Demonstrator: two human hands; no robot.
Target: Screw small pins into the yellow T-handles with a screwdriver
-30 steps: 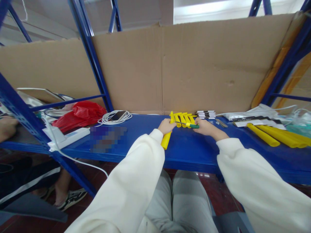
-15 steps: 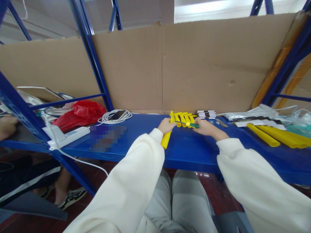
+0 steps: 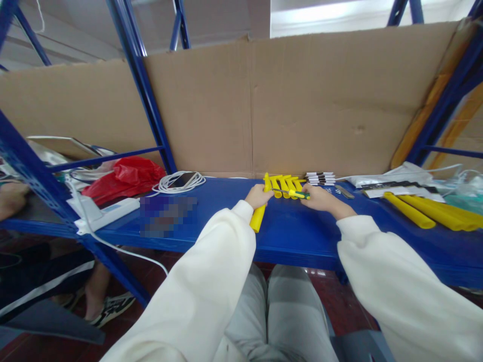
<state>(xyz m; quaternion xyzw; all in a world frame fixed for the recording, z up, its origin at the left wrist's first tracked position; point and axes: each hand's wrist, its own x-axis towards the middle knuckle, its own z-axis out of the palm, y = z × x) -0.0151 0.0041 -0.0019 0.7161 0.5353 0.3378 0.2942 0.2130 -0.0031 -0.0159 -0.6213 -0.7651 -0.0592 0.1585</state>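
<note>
My left hand [image 3: 259, 195] is closed around a yellow tube-like piece [image 3: 257, 219], whose lower end sticks out toward the bench's front edge. In my right hand [image 3: 316, 197] is a screwdriver [image 3: 299, 194] with a green and yellow handle, its shaft pointing left to the upper part of the yellow piece near my left fingers. Whether the tip touches the piece is too small to tell. Just behind the screwdriver, several short yellow pieces [image 3: 287, 181] lie in a row. A stack of black and white items [image 3: 320, 178] lies beside them.
Long yellow tubes [image 3: 437, 211] lie at the right near plastic bags. A small flat metal piece [image 3: 344, 191] is beyond my right wrist. At left are a coiled white cable [image 3: 179, 182], a power strip [image 3: 113, 212] and a red bag [image 3: 126, 177]. Another person's hand [image 3: 13, 200] shows far left.
The screwdriver's handle looks slightly turned, with more yellow showing. Both my hands stay in nearly the same place.
</note>
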